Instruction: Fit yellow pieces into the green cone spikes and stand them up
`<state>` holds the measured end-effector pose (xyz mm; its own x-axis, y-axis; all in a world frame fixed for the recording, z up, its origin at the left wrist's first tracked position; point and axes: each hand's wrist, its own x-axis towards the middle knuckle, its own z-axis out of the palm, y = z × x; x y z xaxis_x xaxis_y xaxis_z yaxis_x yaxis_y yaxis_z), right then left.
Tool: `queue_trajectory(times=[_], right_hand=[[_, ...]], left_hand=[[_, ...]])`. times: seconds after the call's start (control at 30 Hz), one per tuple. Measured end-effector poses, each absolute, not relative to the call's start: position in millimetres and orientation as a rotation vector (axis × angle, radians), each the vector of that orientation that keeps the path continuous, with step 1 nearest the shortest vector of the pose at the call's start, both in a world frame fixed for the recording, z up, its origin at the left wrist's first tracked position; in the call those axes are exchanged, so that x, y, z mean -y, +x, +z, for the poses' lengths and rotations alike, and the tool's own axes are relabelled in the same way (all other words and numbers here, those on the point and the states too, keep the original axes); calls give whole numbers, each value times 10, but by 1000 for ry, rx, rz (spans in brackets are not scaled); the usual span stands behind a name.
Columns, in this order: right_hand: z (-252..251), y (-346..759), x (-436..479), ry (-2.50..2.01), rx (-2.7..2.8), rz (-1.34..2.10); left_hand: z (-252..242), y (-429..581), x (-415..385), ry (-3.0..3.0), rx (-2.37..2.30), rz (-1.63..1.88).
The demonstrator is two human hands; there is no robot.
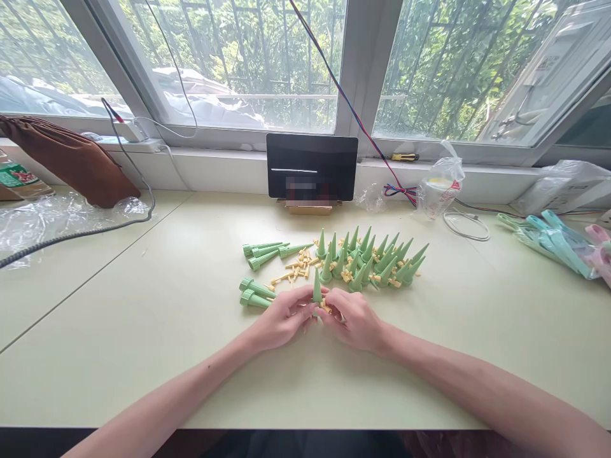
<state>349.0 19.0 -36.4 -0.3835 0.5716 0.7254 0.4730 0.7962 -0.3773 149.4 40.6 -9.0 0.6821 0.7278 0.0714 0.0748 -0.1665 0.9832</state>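
Note:
My left hand point(286, 315) is closed around the base of a green plastic spike point(317, 287), which points upward. On the spike's right side, the fingers of my right hand point(352, 317) pinch a small yellow valve point(325, 307) that touches it. Just beyond my hands lies a loose pile of yellow valves point(300, 266). Several green spikes with yellow valves point(367, 257) stand upright in a cluster to the right. Green spikes point(255, 294) without visible valves lie on their sides to the left, partly behind my left hand.
A dark tablet point(312, 166) leans on a cardboard stand at the back. Right of it are a bagged cup point(439, 187), a coiled white cable point(466, 226) and pastel plastic hangers point(558, 242). At left lie a brown pouch point(90, 165), clear wrap point(42, 219) and a black cable point(81, 236).

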Motion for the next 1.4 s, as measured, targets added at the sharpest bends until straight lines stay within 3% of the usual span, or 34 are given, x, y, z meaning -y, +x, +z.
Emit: queue_trajectory(times=[1.4], right_hand=[[-305,3499,-153,-755,2130,-69]], left_hand=[[-33,1517,-388,1584,-447,618]])
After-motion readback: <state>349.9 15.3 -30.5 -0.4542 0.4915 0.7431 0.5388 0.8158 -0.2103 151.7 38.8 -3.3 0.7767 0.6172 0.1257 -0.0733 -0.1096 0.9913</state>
